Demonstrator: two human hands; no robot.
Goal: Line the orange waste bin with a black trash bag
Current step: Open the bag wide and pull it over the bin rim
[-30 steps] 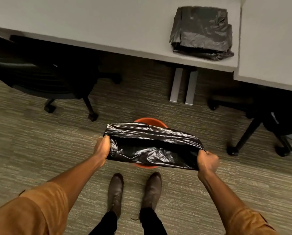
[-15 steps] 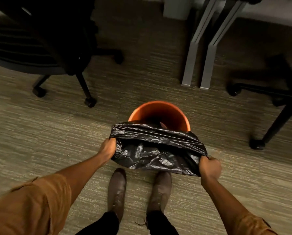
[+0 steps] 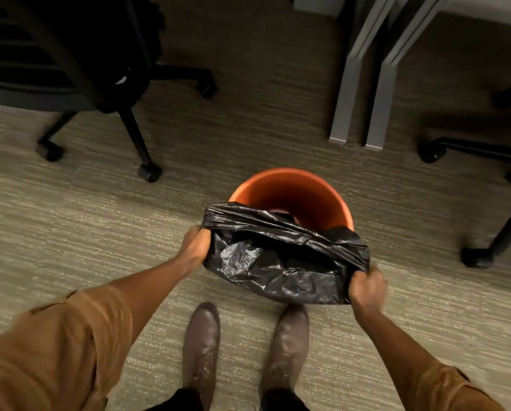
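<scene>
1. Seen from a camera worn on the person's head and looking down, an orange waste bin (image 3: 313, 197) stands upright on a striped carpet floor (image 3: 100, 226), just ahead of two brown shoes (image 3: 202, 348).
2. A black trash bag (image 3: 281, 262) is held stretched across the near half of the bin's mouth; the far inner wall of the bin shows bare orange, so the bin is not yet lined.
3. The left hand (image 3: 195, 247) has its grip pressed shut on the bag's left edge, with plastic bunched in the fist.
4. The right hand (image 3: 367, 287), slightly blurred, has its grip closed on the bag's right edge, lower and nearer the body than the left.
5. The bag's mouth looks only partly open, a dark slit between two crumpled layers.
6. Likely risks, as a judgement: the thin film could slip from either fist; a hard tug over the rim could tear it; the light bin could tip or slide on the carpet if the bag catches only the near rim; layers clinging together could leave the bag sitting on top rather than dropping inside.
7. Black wheeled office chairs (image 3: 70, 69) stand at the left and right, with grey legs (image 3: 344, 93) of a surface between them beyond the bin.
</scene>
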